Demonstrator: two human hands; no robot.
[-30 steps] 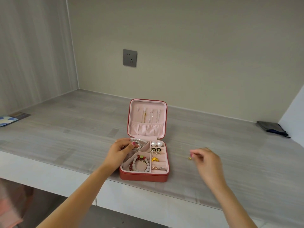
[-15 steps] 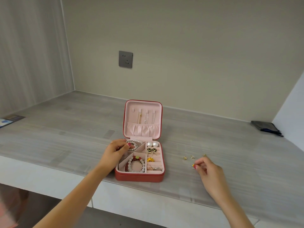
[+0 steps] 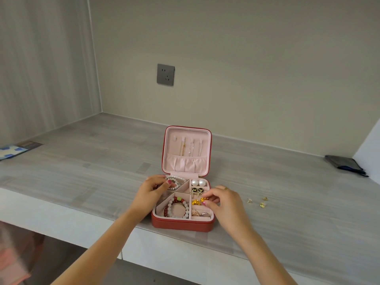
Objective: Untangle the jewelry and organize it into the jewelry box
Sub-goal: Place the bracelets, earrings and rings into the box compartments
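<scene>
A red jewelry box (image 3: 183, 224) with pink lining stands open near the counter's front edge, with chains hanging in its raised lid (image 3: 187, 150). My left hand (image 3: 151, 192) rests on the box's left side, its fingertips on the pearl bracelet (image 3: 175, 179) in the back-left compartment. My right hand (image 3: 223, 201) hovers over the right column and pinches a small gold earring (image 3: 204, 199) above a matching gold piece (image 3: 195, 202). Pearl studs (image 3: 198, 183), black studs, rings and a beaded bracelet (image 3: 176, 207) lie in other compartments. Three small gold pieces (image 3: 258, 201) lie on the counter to the right.
The grey counter (image 3: 82, 171) ends in a front edge just below the box. A dark pouch (image 3: 345, 164) lies at the far right by a white wall. A blue-patterned card (image 3: 12, 151) lies at the far left. A wall socket (image 3: 165, 74) is behind.
My right hand picked a small gold piece off the counter at the right and carried it left over the box's right column. My left hand stayed on the pearl bracelet.
</scene>
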